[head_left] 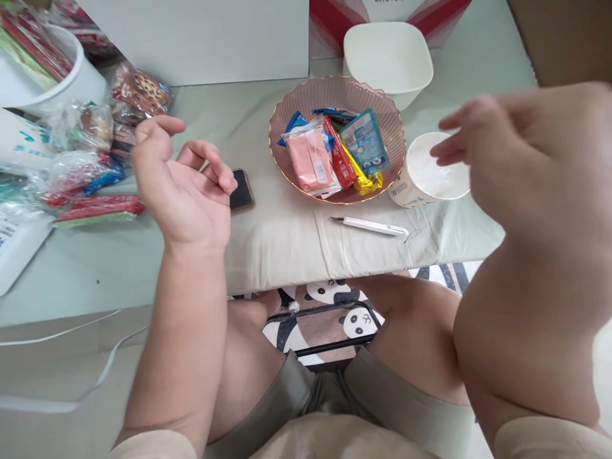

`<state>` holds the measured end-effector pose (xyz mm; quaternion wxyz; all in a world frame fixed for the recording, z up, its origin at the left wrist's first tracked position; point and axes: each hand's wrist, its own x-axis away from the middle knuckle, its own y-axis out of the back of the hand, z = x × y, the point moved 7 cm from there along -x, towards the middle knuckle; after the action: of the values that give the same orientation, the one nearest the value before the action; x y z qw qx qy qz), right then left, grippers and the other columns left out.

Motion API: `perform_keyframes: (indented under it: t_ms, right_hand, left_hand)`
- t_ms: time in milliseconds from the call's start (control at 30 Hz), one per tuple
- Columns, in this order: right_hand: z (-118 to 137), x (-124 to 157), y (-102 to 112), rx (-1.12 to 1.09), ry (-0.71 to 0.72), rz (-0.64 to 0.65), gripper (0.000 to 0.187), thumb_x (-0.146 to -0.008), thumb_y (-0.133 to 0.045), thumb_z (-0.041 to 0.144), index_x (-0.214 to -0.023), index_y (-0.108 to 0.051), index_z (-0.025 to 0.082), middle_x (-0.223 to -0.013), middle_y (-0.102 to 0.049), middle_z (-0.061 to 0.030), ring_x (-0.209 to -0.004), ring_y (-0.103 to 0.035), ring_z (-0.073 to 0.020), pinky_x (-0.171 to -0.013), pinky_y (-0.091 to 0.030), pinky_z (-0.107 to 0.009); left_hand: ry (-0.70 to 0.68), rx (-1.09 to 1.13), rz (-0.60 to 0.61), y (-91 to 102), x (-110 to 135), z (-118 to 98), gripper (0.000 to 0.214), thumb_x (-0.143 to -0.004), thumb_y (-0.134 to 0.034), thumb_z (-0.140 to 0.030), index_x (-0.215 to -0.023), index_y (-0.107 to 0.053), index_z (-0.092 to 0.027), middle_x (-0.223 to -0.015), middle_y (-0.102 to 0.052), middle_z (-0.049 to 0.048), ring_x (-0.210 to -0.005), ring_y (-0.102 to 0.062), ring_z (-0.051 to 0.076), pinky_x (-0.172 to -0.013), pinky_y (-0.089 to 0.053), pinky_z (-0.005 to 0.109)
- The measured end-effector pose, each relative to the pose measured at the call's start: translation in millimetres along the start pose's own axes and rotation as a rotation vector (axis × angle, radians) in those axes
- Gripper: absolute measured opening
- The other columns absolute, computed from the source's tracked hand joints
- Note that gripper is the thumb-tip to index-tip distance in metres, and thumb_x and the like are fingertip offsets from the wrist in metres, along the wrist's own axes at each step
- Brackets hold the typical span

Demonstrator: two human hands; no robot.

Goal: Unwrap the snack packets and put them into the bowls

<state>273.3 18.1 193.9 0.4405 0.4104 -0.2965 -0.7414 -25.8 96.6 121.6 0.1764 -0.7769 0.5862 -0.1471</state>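
Observation:
My left hand [184, 185] hovers palm up over the table's left part, fingers loosely curled and apart, holding nothing; a black phone [241, 189] lies just right of it. My right hand [521, 159] is raised close to the camera at the right, fingers stretched toward a white paper cup [421, 182], empty. Between the hands stands a pink ribbed glass bowl [287, 115] with several snack packets [335, 156] in it. A white pen-like tool [370, 225] lies in front of the bowl.
A white square bowl [387, 57] stands behind the pink one. Wrapped snacks [95, 166] are piled at the left beside a white bucket [71, 83]. A white box [201, 38] stands at the back. The table edge runs above my knees; a panda-print mat [335, 319] lies below.

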Motion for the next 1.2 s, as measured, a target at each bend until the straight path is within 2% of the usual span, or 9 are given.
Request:
perform_keyframes:
  t_ms: [100,300,467,567,700,833,967,1100,1200]
  right_hand:
    - [40,16,-2,-0.338,0.259,-0.121,0.039,-0.102,-0.047,0.029,-0.085,-0.079,0.014,-0.068,-0.071,-0.0025,-0.066,-0.066,-0.0133,-0.064,-0.045,-0.032]
    - [97,54,-89,-0.395,0.417,0.289,0.033,-0.102,-0.051,0.023,-0.075,-0.069,0.018,-0.059,-0.066,0.0018,-0.051,-0.056,-0.0084,-0.051,-0.04,-0.024]
    - [143,93,-141,-0.392,0.571,0.452,0.021,-0.1,-0.052,0.017,-0.09,-0.07,0.017,-0.072,-0.075,0.0003,-0.062,-0.069,-0.0103,-0.061,-0.05,-0.021]
    - [164,95,-161,-0.42,0.599,0.461,0.016,-0.099,-0.053,0.018,-0.094,-0.068,0.019,-0.081,-0.078,-0.001,-0.074,-0.074,-0.0126,-0.07,-0.055,-0.022]
    - [197,49,-203,-0.428,0.508,0.439,0.014,-0.094,-0.059,0.024,-0.104,-0.067,0.021,-0.103,-0.078,-0.0062,-0.094,-0.074,-0.0197,-0.08,-0.059,-0.03]
    - [237,-29,-274,-0.314,0.18,0.459,0.044,-0.093,-0.063,0.026,-0.136,-0.056,0.022,-0.134,-0.067,-0.007,-0.12,-0.065,-0.0187,-0.102,-0.054,-0.032]
    - [274,-83,-326,-0.221,0.115,0.48,0.067,-0.096,-0.066,0.04,-0.153,-0.038,0.02,-0.136,-0.058,-0.0064,-0.117,-0.061,-0.0151,-0.117,-0.043,-0.037]
    - [282,-97,-348,-0.184,0.187,0.545,0.033,-0.093,-0.07,0.046,-0.107,-0.056,0.021,-0.102,-0.06,0.0023,-0.106,-0.056,-0.0125,-0.116,-0.045,-0.036]
    - [265,-101,-351,-0.208,0.131,0.512,0.043,-0.09,-0.074,0.043,-0.08,-0.036,0.025,-0.083,-0.053,0.004,-0.09,-0.053,-0.0121,-0.1,-0.055,-0.034]
  left_hand:
    - [-0.006,0.064,-0.101,12.9,-7,-9,0.023,-0.103,-0.04,-0.03,-0.085,-0.051,-0.02,-0.07,-0.046,-0.0009,-0.053,-0.038,0.009,-0.052,-0.027,0.021]
    - [0.088,0.214,-0.276,54.2,-25,-9,0.025,-0.102,-0.043,-0.033,-0.081,-0.048,-0.021,-0.069,-0.045,-0.0014,-0.052,-0.042,0.01,-0.053,-0.028,0.023]
    - [0.157,0.352,-0.365,88.3,-36,-6,0.037,-0.105,-0.037,-0.046,-0.081,-0.051,-0.022,-0.072,-0.053,0.0008,-0.06,-0.053,0.013,-0.056,-0.035,0.024]
    - [0.185,0.403,-0.418,107.7,-39,-10,0.036,-0.106,-0.035,-0.044,-0.083,-0.051,-0.021,-0.074,-0.053,-0.0002,-0.06,-0.053,0.012,-0.058,-0.036,0.024]
    - [0.227,0.478,-0.43,124.1,-42,-13,0.032,-0.105,-0.034,-0.042,-0.084,-0.046,-0.022,-0.07,-0.048,-0.0021,-0.054,-0.046,0.01,-0.057,-0.035,0.024]
    - [0.259,0.53,-0.376,129.0,-45,-15,0.035,-0.106,-0.031,-0.044,-0.082,-0.043,-0.023,-0.064,-0.044,-0.0021,-0.051,-0.041,0.011,-0.053,-0.033,0.026]
    - [0.233,0.524,-0.334,133.5,-48,-21,0.037,-0.107,-0.028,-0.045,-0.082,-0.043,-0.023,-0.061,-0.041,-0.0024,-0.049,-0.04,0.012,-0.051,-0.034,0.026]
    - [0.203,0.5,-0.327,138.9,-48,-26,0.038,-0.107,-0.028,-0.047,-0.081,-0.043,-0.024,-0.059,-0.039,-0.0022,-0.048,-0.039,0.013,-0.049,-0.036,0.027]
    - [0.203,0.499,-0.323,140.7,-48,-26,0.038,-0.106,-0.029,-0.047,-0.079,-0.043,-0.024,-0.059,-0.039,-0.002,-0.049,-0.038,0.013,-0.049,-0.036,0.028]
